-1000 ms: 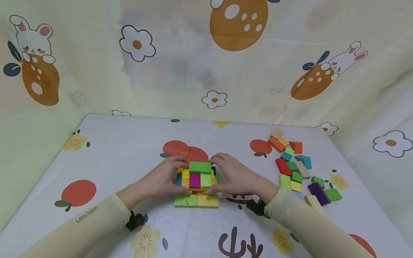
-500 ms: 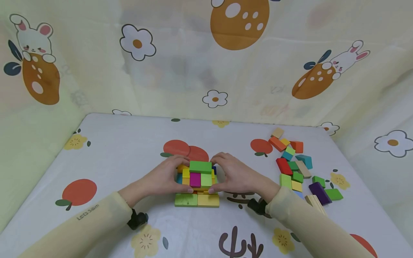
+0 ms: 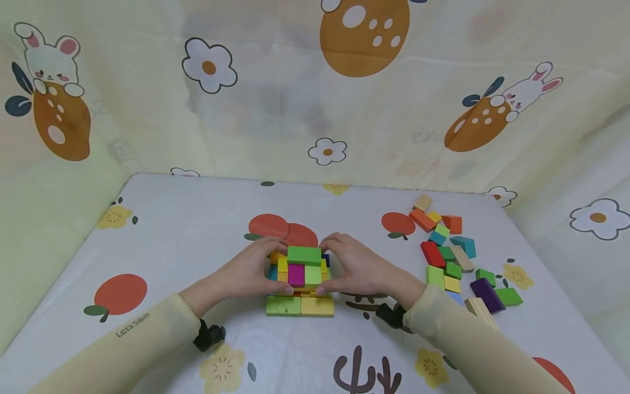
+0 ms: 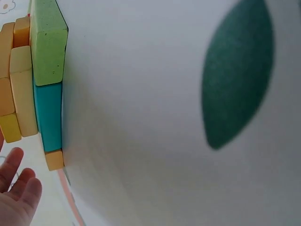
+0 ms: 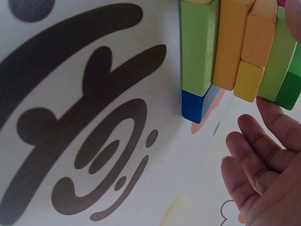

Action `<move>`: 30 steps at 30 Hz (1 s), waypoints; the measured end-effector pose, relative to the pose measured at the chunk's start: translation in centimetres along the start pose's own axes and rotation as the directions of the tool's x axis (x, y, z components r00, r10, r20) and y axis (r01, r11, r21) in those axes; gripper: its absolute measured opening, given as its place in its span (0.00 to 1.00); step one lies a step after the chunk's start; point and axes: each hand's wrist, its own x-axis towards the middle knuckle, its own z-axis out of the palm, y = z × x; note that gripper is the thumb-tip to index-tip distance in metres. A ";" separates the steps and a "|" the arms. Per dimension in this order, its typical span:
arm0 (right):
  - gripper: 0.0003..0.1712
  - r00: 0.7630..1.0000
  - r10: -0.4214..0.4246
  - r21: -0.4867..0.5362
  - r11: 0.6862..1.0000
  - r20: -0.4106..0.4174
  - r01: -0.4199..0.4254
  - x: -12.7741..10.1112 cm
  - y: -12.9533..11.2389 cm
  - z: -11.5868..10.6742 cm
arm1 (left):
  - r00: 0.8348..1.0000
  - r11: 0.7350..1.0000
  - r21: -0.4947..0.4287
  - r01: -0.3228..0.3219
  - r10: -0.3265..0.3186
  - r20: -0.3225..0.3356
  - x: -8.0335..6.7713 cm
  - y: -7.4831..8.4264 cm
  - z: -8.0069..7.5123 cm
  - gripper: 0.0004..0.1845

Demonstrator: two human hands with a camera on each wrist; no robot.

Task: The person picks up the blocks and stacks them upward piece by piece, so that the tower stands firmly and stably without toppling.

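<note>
Gripping the stack point(image 3: 296, 275), my left hand point(image 3: 246, 271) and right hand point(image 3: 363, 268) curve round its upper sides. A green block point(image 3: 304, 255) tops it. It stands on the table point(image 3: 197, 219), loose blocks point(image 3: 433, 255) lying apart to the right.

Left hand point(image 4: 18, 200) partly beyond left-wrist view

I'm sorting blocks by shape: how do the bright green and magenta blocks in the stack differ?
The green block shows a wide face; the magenta block a smaller, narrower one. The green block tops the stack; the magenta block appears below it in the head view. Both sit between the left hand and right hand.
</note>
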 end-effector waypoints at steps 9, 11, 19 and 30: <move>0.36 0.997 -0.012 0.048 0.999 -0.072 0.015 0.0 0.2 -0.4 | 1.000 1.000 0.015 0.005 -0.005 0.003 0.0 -0.1 -0.1 0.45; 0.29 0.994 -0.035 0.053 0.998 -0.107 0.041 0.2 0.1 -0.5 | 1.000 1.000 0.017 0.004 -0.004 0.004 0.0 -0.1 -0.1 0.43; 0.19 0.990 -0.055 0.050 0.997 -0.132 0.062 0.4 0.1 -0.7 | 1.000 1.000 0.013 -0.014 0.013 0.002 0.1 -0.2 0.1 0.38; 0.24 0.992 -0.026 0.048 0.998 -0.127 0.032 0.3 0.5 -1.0 | 1.000 0.999 0.038 0.001 -0.001 0.000 0.0 -0.4 0.0 0.43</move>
